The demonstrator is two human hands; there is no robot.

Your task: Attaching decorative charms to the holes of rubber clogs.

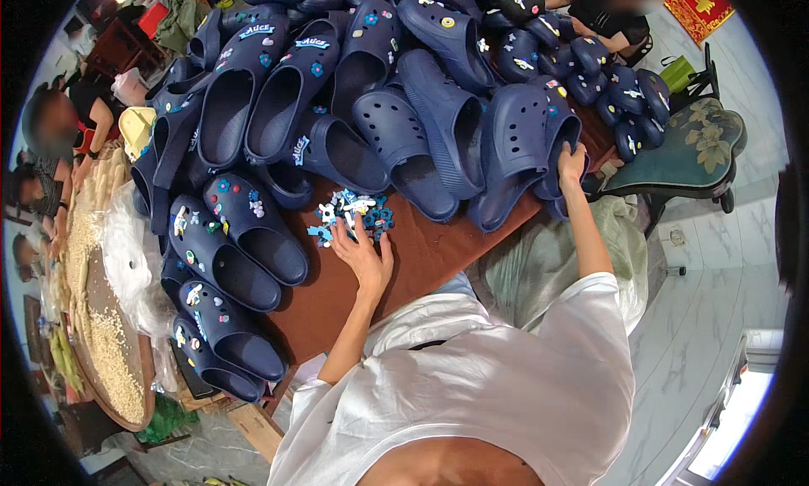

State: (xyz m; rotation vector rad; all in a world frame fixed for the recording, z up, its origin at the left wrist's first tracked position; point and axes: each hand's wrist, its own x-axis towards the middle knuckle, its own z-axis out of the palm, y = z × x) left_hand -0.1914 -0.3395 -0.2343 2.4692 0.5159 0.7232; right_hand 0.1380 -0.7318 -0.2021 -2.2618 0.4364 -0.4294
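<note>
My left hand (364,259) rests with its fingers spread on a small heap of blue, white and black shoe charms (375,215). My right hand (573,166) grips the heel-side rim of a navy clog (558,128) at the right of the pile. Just left of it lie plain navy clogs with holes in the uppers: one (516,141) beside my hand, another (392,132) nearer the middle. A clog on its side (438,107) sits between them. Several clogs with charms, such as one at the left (253,225), surround the heap.
A brown cloth (421,267) covers the table. Clogs are piled toward the far side. A green floral padded seat (683,149) stands right, near a pale plastic sack (539,267). At left, people sit by a round tray (118,360) of small pale pieces, beside a clear plastic bag (131,259).
</note>
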